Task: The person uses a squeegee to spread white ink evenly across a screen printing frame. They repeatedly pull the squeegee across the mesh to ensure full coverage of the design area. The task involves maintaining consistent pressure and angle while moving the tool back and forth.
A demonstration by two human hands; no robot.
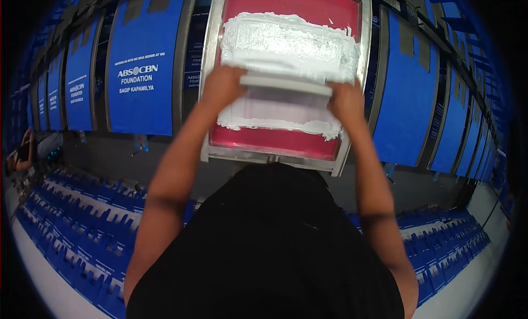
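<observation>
Blue printed panels (142,71) with white lettering line the worktop (137,148). Left hand (223,88) and right hand (345,102) each grip the squeegee (286,83) ends on the pink screen frame (286,71), smeared with white ink (289,41).

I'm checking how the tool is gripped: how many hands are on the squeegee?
2: the left hand grips the squeegee at its left end, the right hand at its right end, over the white ink.

The person wears a black, finely ribbed knit top (269,247) filling the view from centre toward six o'clock, its short sleeves ending above the elbows, with both forearms, the left hand (223,88) and the right hand (346,102) bare of rings, watches or gloves.
</observation>
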